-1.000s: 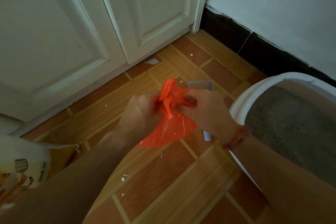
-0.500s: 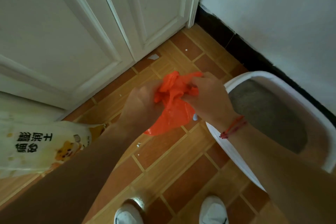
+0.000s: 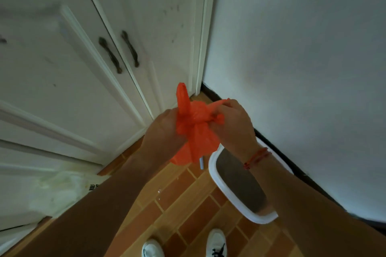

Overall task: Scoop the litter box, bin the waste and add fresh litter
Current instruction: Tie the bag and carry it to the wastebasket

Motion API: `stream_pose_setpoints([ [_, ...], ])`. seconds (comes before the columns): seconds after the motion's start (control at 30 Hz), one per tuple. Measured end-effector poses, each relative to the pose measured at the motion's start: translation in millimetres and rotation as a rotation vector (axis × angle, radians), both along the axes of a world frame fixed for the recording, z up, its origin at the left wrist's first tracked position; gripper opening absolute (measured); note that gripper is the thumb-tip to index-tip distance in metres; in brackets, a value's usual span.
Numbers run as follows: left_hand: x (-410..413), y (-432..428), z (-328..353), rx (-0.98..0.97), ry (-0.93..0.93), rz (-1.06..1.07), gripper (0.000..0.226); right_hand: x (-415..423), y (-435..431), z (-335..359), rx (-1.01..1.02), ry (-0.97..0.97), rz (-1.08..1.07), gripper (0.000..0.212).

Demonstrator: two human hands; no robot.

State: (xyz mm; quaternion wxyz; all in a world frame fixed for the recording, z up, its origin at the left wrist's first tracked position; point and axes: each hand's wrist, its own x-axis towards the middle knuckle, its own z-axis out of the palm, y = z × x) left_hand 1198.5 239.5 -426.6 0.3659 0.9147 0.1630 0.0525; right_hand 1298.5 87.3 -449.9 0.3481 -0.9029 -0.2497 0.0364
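Bag [image 3: 194,131], orange: held up above the far end of the box [image 3: 263,219]. Neck is gripped by left hand [image 3: 165,129], ear pinched by right hand [image 3: 234,125], apparently for knotting waste shut.

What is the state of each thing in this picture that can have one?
Orange bag: off the floor, top gathered, held by both hands.
Left hand: grips the bag.
Right hand: pinches the bag's top.
Litter box: on the floor, uncovered, litter inside.
Cupboard doors: closed.
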Motion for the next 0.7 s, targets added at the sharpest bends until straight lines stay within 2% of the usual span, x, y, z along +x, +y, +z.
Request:
stream_pose_setpoints([
  [0.1, 2, 2, 67, -0.017, -0.015, 0.012, 0.032, -2, 0, 77, 0.037, -0.017, 0.017, 0.012],
  [0.17, 2, 4, 110, -0.007, -0.012, 0.019, 0.043, -4, -1, 122, -0.022, 0.010, -0.005, 0.016],
  [0.3, -2, 11, 184, 0.009, -0.039, -0.017, 0.030, -10, -2, 197, -0.120, -0.020, -0.024, 0.024],
  [0.6, -13, 19, 294, 0.065, -0.171, -0.016, 0.033, -19, -1, 320, -0.067, -0.109, -0.020, 0.019],
  [0.7, -15, 20, 322, 0.083, -0.211, -0.013, 0.033, -19, 0, 350, -0.109, -0.141, -0.029, 0.024],
])
